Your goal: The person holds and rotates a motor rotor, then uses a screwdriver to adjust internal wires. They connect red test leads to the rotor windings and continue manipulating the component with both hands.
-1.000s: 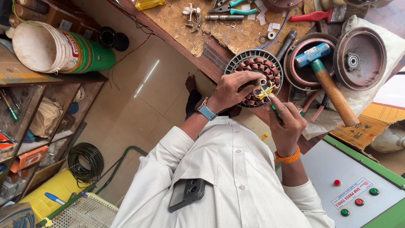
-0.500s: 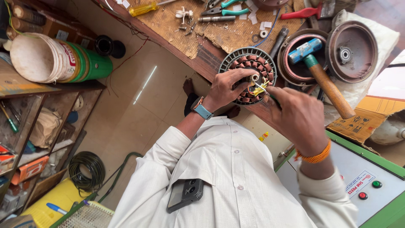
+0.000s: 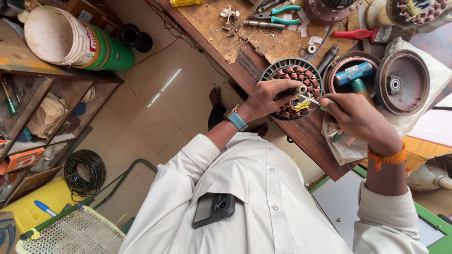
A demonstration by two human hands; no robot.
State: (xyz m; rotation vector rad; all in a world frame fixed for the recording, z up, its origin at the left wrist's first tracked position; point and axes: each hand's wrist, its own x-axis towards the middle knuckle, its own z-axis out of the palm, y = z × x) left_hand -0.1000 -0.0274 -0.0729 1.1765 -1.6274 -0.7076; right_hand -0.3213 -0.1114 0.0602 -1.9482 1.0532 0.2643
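A round motor stator (image 3: 293, 87) with copper windings lies at the near edge of the wooden worktop (image 3: 263, 44), a tuft of yellow wire at its centre. The left hand (image 3: 268, 96), a blue watch on its wrist, is closed over the stator's middle. The right hand (image 3: 360, 120), orange thread at the wrist, grips a thin metal tool (image 3: 310, 99) whose tip meets the windings. Just beside the stator sit a blue-headed hammer (image 3: 354, 75) in a round housing and a motor cover (image 3: 402, 83). Green-handled pliers (image 3: 278, 14) lie farther back; a white-and-green bucket (image 3: 70, 40) rests on a shelf.
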